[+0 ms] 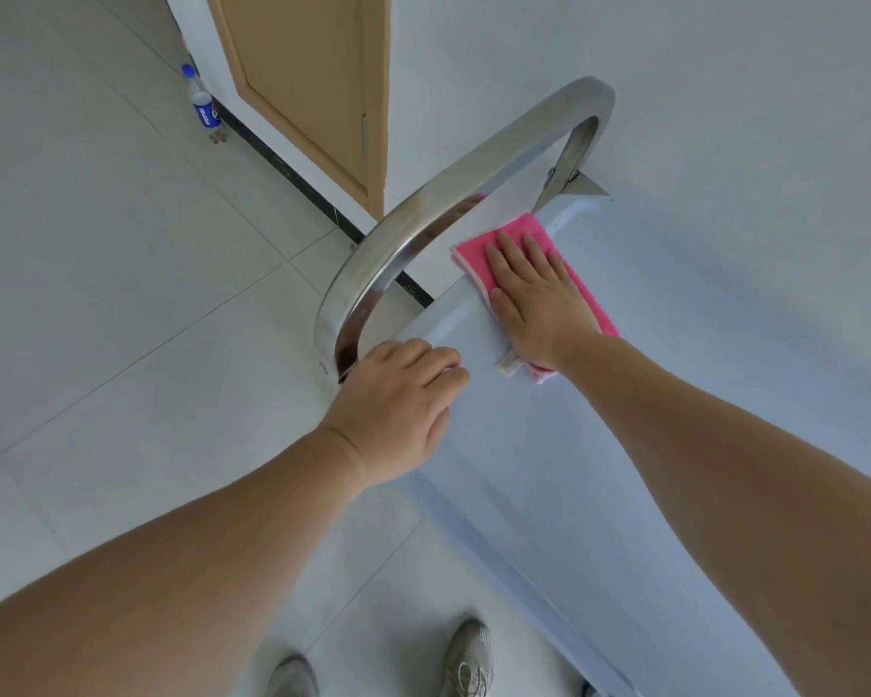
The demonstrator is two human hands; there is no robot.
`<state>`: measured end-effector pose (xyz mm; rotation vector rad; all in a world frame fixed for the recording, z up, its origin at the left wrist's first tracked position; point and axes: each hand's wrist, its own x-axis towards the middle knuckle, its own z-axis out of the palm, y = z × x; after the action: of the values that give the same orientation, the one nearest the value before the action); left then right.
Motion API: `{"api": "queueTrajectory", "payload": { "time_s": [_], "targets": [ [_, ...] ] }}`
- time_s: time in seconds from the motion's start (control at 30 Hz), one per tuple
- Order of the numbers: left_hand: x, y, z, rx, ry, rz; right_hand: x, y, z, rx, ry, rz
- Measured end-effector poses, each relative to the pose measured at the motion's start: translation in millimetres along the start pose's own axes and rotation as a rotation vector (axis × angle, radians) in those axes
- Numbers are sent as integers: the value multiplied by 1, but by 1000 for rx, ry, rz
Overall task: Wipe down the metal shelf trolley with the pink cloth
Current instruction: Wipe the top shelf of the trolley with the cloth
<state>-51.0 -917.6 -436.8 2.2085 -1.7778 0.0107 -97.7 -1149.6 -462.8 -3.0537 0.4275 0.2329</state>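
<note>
The metal shelf trolley's top shelf (649, 445) fills the right half of the view, pale and matte, with a curved shiny steel handle (453, 193) rising over its far left end. A folded pink cloth (521, 231) lies flat on the shelf near the handle end. My right hand (539, 294) presses palm-down on the cloth, fingers spread and pointing away from me. My left hand (398, 404) grips the near left corner of the shelf, beside the base of the handle, fingers curled over the edge.
A wooden door (313, 83) stands in the white wall beyond the handle. A blue-labelled plastic bottle (203, 100) stands on the tiled floor by the wall's dark skirting. My two shoes (468, 656) show at the bottom, beside the trolley's near edge.
</note>
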Motion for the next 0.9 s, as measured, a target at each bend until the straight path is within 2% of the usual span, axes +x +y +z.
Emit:
{"api": "queueTrajectory", "payload": {
  "time_s": [0.3,0.47,0.6,0.9],
  "targets": [
    [-85,15,-3,-163,45,-86,-10,-21,6,-22,-11,23],
    [-115,21,2,-213,-1,-143,-33,-57,8,-34,5,-76],
    [-136,21,0,-220,-30,-177,-51,-91,11,-44,0,-129],
    [-178,6,-16,-202,-64,-192,-84,-146,15,9,-47,-91]
  ]
}}
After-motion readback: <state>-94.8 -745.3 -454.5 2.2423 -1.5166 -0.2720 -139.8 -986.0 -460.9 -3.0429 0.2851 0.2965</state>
